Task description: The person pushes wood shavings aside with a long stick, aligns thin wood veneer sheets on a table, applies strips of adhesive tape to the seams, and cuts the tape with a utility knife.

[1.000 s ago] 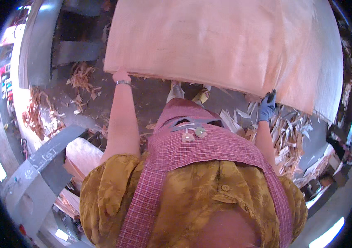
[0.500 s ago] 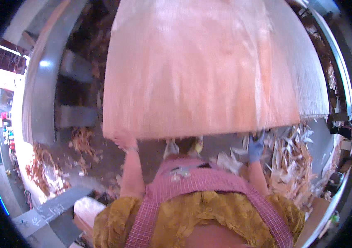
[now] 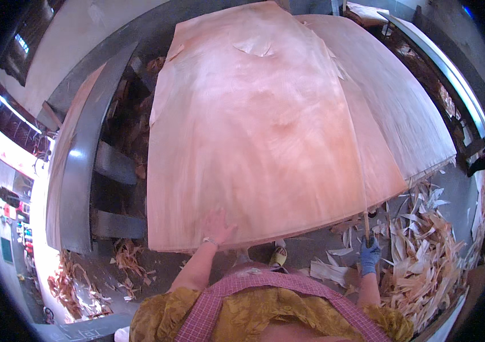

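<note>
A large pinkish wood veneer sheet [image 3: 254,142] lies on top of a stack, with its near edge in front of my body. My bare left hand [image 3: 218,227] rests flat on the sheet near that edge, fingers spread. At the sheet's near right corner, my right hand [image 3: 369,257], in a blue glove, is closed round a thin stick-like tool [image 3: 367,227]. The tool points away from me toward the sheet's edge; its exact kind is unclear. A greyer veneer sheet [image 3: 388,85] shows from under the top one on the right.
Torn veneer scraps [image 3: 425,245] are heaped on the floor at the right, with smaller shreds [image 3: 128,256] at the left. A grey metal frame [image 3: 77,171] runs along the left, and a metal rail [image 3: 442,57] along the far right. My shoe [image 3: 278,256] shows below the stack.
The view has shifted, showing more of the sheet's far end. My left hand has gone from the sheet's near left corner to lying flat on top, further right. The right hand stays by the right corner.
</note>
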Motion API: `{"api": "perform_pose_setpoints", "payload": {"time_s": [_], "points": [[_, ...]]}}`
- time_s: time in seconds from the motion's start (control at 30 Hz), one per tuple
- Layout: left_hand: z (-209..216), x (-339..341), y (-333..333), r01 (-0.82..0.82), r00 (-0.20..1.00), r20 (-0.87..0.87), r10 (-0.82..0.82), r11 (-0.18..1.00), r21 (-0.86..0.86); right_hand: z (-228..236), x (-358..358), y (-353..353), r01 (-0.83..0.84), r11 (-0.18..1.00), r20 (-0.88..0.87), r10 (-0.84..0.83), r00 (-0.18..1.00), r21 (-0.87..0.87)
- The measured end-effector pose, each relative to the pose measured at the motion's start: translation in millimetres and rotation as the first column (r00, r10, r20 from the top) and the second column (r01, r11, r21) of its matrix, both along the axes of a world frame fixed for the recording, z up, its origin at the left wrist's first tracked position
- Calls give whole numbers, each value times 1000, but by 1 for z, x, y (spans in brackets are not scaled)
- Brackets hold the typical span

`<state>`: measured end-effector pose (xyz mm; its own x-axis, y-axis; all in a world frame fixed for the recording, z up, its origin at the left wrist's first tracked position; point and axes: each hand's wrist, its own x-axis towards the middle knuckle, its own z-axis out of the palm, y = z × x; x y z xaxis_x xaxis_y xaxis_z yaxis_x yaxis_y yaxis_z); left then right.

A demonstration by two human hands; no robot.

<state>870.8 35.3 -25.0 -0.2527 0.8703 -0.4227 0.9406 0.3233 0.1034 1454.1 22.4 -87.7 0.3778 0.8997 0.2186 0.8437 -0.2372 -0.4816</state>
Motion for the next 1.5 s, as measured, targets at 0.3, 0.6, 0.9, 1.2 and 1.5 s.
{"api": "perform_pose_setpoints", "payload": {"time_s": [0.3, 0.6, 0.9, 1.2, 1.5], "points": [[-29, -13, -1, -12, 997, -82, 5, 997, -81, 70, 202, -43, 64, 998, 405, -53, 913, -15], [24, -15, 12, 64, 997, 43, -56, 976, -207, 132, 208, 10, 106, 994, 492, -72, 868, -41], [19, -42, -10, 103, 994, 50, -97, 985, -136, 78, -203, 65, -419, 901, -366, 355, 860, -111], [-20, -98, -32, -31, 953, 304, -8, 992, 124, 71, -388, -5, -572, 793, -349, 486, 802, -211], [-77, -199, -182, -350, 905, 399, 145, 786, 509, 72, -515, 3, -658, 733, -563, 475, 676, -171]]}}
